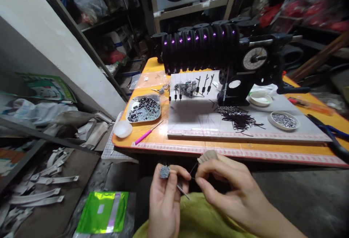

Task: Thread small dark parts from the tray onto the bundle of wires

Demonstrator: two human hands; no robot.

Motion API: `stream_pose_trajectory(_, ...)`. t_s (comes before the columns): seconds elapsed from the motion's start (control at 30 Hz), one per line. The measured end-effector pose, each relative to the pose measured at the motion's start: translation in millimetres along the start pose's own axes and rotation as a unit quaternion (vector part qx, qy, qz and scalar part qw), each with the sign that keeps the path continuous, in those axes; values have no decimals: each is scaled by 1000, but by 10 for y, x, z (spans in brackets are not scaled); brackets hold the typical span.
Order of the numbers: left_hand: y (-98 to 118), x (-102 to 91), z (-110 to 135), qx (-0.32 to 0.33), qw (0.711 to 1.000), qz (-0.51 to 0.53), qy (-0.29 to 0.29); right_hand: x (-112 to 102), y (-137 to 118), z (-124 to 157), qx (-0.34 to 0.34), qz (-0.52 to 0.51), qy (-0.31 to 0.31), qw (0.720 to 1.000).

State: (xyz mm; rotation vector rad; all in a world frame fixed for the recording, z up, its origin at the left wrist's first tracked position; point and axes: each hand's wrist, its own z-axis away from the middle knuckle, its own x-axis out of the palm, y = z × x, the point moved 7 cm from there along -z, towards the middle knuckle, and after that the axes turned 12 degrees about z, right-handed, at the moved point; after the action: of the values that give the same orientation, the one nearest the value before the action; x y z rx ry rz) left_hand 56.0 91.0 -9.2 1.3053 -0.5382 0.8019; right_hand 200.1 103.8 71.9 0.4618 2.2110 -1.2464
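1. Two fingers of my left hand [163,199] pinch a tiny grey bead bundle [164,171] above my lap [196,220].
2. My right hand [229,190] pinches thin thread [194,170] beside it.
3. Thread seems light, floppy; I'd grip its tip.

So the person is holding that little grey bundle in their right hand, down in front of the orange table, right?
Not quite. The little grey bundle is in the left hand, pinched at the fingertips, down in front of the orange table. The right hand pinches a thin dark strand instead. The head view shows this.
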Motion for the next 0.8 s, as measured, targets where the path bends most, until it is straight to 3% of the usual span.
stream_pose_trajectory(0.13,-153,-8,68,-55,998,22,20,98,25,-84,31,-16,-13,999)
stream_pose_trajectory(0.3,-231,60,98,-104,994,-7,-42,147,76,-114,39,-30,1,999)
stream_pose_trajectory(0.4,-244,20,112,-112,992,-58,-31,170,53,-100,31,-55,-7,998)
stream_pose_trajectory(0.57,-150,-69,138,-37,977,-210,10,198,5,-73,36,-58,-21,997)
stream_pose_trajectory(0.7,-59,-100,166,50,965,-255,25,189,-8,-60,29,-49,6,998)
stream_pose_trajectory(0.8,-36,-143,176,77,958,-275,27,199,-23,-44,8,-42,12,999)
